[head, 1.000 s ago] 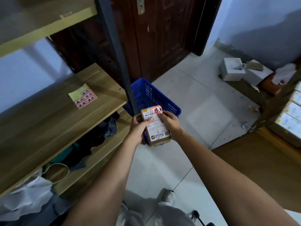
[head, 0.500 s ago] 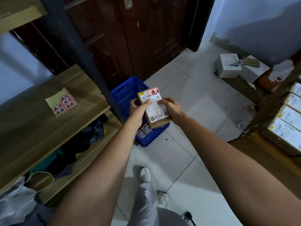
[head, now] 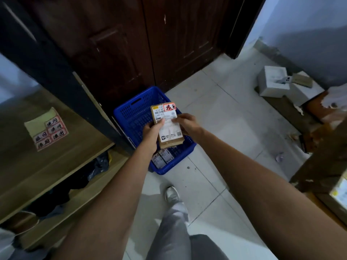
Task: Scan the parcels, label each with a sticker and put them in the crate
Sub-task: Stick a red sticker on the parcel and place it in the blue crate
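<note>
A small brown cardboard parcel (head: pixel 169 128) with a white shipping label and a red sticker (head: pixel 169 107) at its top corner is held above the blue plastic crate (head: pixel 131 117) on the floor. My left hand (head: pixel 152 131) grips its left edge, thumb across the label. My right hand (head: pixel 186 123) holds its right edge with the fingers curled round it. Other labelled parcels (head: pixel 162 159) lie inside the crate near its front wall. A sheet of red stickers (head: pixel 49 131) lies on the wooden shelf at the left.
A dark metal shelf post (head: pixel 62 76) stands just left of the crate, a brown door (head: pixel 150 40) behind it. White boxes (head: pixel 273 81) sit on the floor at the far right. A wooden rack with labelled boxes (head: pixel 340 192) is at the right edge. My shoe (head: pixel 171 194) is below the crate.
I have stepped closer to the crate. The parcel, still held in both hands, has come down over the crate's opening. The shelf has slid to the left of the view.
</note>
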A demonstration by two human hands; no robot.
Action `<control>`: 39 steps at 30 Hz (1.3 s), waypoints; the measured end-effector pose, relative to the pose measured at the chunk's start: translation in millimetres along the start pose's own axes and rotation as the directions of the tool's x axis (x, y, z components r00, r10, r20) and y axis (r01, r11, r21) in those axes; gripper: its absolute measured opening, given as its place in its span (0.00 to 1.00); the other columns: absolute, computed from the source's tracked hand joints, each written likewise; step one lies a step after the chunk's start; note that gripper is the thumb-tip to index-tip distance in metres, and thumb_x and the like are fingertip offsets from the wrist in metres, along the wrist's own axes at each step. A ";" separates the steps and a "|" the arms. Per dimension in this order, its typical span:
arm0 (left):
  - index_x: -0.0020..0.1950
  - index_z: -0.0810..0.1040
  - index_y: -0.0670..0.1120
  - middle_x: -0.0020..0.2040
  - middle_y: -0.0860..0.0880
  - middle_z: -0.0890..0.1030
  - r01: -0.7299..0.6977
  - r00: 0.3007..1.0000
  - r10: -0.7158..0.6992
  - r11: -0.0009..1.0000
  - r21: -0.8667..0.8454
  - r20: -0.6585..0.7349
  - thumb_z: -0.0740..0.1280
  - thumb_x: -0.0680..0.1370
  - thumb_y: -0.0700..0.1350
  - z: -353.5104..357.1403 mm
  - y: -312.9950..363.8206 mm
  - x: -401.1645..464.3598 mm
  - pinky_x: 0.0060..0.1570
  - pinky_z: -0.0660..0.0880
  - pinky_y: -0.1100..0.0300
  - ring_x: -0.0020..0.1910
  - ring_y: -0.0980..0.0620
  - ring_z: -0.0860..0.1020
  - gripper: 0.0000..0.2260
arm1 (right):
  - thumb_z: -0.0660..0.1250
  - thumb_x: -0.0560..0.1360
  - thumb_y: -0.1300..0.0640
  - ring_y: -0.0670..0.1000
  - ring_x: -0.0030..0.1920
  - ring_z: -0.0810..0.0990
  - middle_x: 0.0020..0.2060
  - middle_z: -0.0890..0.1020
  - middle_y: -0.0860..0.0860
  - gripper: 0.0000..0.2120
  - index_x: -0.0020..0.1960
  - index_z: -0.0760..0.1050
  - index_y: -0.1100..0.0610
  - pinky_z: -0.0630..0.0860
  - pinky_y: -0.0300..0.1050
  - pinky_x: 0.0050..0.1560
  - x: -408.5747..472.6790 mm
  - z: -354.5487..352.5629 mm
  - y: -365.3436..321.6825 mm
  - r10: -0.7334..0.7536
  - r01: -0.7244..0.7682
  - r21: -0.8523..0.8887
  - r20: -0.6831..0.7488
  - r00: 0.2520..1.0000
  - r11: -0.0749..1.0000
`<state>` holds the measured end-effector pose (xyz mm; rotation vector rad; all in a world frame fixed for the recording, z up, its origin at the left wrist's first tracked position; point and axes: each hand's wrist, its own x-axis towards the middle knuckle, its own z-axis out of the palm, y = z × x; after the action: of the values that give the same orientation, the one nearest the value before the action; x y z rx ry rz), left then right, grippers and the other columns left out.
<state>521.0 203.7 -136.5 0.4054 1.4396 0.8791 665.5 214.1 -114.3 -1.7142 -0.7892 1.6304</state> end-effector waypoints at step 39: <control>0.62 0.77 0.39 0.59 0.41 0.80 -0.060 0.966 0.056 0.998 -0.007 -0.252 0.64 0.80 0.44 7.6 -229.7 349.6 0.45 0.75 0.56 0.55 0.43 0.79 0.13 | 0.71 0.73 0.65 0.61 0.54 0.83 0.55 0.82 0.61 0.11 0.55 0.75 0.60 0.79 0.59 0.57 377.7 -2.4 233.2 0.072 -0.030 -0.194 0.215 0.974 0.981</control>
<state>556.4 312.8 -538.9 0.3347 1.6593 1.0159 686.6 366.7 -530.7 -1.7123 -1.0442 1.8551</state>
